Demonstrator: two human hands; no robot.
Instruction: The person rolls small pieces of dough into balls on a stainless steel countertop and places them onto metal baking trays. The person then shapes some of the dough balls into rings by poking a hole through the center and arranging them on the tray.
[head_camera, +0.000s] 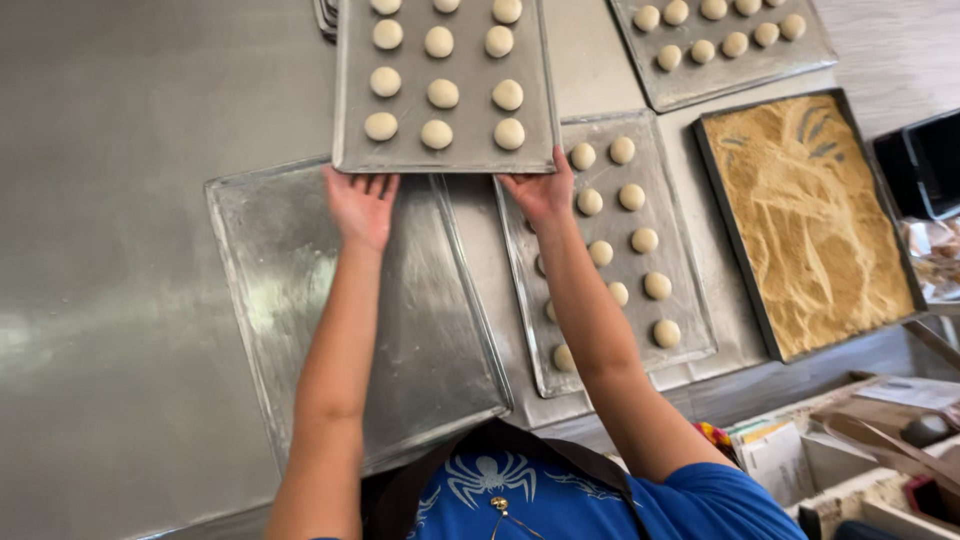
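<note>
Nearest to us is the blue shirt (600, 500) with a pale spider print and dark apron straps over it. From there we see both bare forearms stretch away, nearly straight, toward the far side of the steel table (110, 300).

Our left hand (360, 205) lies palm down with fingers together, its fingertips tucked under the near edge of the baking tray (445, 155) at its left corner. Our right hand (542, 190) grips the same edge at the right corner, thumb on the rim and fingers curled beneath. Both hands have hold of this tray, which sits far from us at the middle of the table, its near edge overlapping the trays below.

The tray is dull grey metal, rectangular with a low rolled rim, and carries smooth, pale, round dough balls (436, 134) in neat rows of three.

Under our left arm lies an empty tray (260, 260), scuffed and shiny. Under our right arm a second filled tray (690, 330) holds more of the same dough balls in two visible rows. To the right of it a dark-rimmed pan (810, 220) is spread with golden, grainy crumbs marked by swept streaks. At far right another tray (740, 65) of dough balls lies at an angle. Papers and boxes (800, 450) crowd the near right corner.
</note>
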